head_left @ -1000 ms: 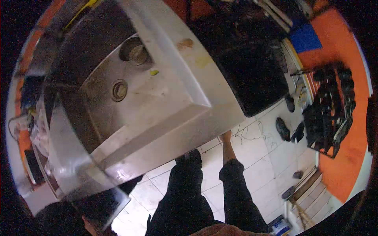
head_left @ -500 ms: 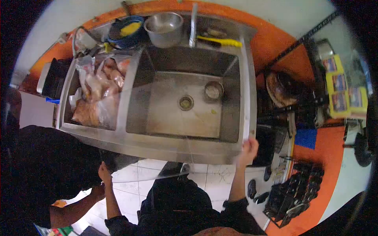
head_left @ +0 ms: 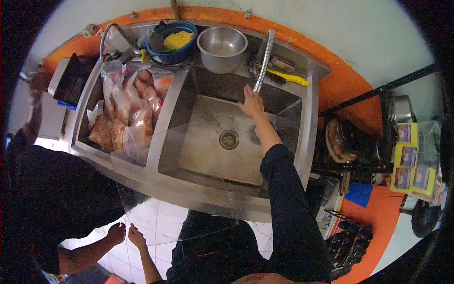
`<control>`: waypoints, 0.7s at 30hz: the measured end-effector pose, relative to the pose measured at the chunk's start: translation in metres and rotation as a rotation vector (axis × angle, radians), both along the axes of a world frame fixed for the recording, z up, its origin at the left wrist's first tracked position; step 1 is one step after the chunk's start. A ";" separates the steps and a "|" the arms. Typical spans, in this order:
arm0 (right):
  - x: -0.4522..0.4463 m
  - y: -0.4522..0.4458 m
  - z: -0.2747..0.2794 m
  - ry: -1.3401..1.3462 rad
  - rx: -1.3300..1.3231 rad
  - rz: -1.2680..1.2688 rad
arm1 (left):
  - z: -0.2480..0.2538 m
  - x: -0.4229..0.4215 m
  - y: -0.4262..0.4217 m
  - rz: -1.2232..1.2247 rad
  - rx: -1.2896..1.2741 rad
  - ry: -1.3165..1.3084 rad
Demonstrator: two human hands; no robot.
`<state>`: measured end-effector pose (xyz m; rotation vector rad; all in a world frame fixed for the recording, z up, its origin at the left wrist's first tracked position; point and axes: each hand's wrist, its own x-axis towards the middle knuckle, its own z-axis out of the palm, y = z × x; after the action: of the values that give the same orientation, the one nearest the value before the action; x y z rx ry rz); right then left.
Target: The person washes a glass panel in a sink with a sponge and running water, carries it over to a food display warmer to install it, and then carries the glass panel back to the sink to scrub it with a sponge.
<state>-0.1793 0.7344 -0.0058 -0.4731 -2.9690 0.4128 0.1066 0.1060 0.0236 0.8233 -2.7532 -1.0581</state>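
My left hand (head_left: 137, 236) is closed at the lower edge of a clear plastic sheet (head_left: 175, 208), which spreads across the front of the sink; its full outline is hard to make out. Over the sink basin (head_left: 203, 156), my right hand (head_left: 252, 103) reaches out with its fingers apart, at the lower end of a ribbed metal faucet hose (head_left: 267, 54). Whether the fingers touch the hose I cannot tell. My right forearm partly hides a small round metal bowl in the basin. Bags of raw meat (head_left: 137, 102) fill the left basin.
Behind the sink stand a blue tub (head_left: 158, 52) with a yellow cloth, a steel pot (head_left: 222, 49) and a yellow-handled brush (head_left: 291, 78). A co-worker in black (head_left: 61, 199) is close on my left. To the right is a dark rack (head_left: 373, 92).
My right hand has moved from the sink's front right corner up to the faucet. The left hand stays low at the sheet. The co-worker's other arm now shows at the far left.
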 end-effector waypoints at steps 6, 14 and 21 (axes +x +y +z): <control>-0.005 0.018 0.027 -0.089 -0.298 -0.053 | -0.004 0.011 0.013 0.153 0.005 -0.027; -0.021 0.023 0.008 -0.140 0.049 0.239 | 0.003 0.013 0.033 0.247 0.137 -0.060; 0.046 -0.028 0.060 -0.200 -1.542 -0.151 | -0.012 0.016 0.020 0.154 0.047 0.009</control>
<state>-0.1328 0.7060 0.0544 -0.7882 -2.0648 2.6366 0.1229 0.1263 0.0116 1.0150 -2.6165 -1.0981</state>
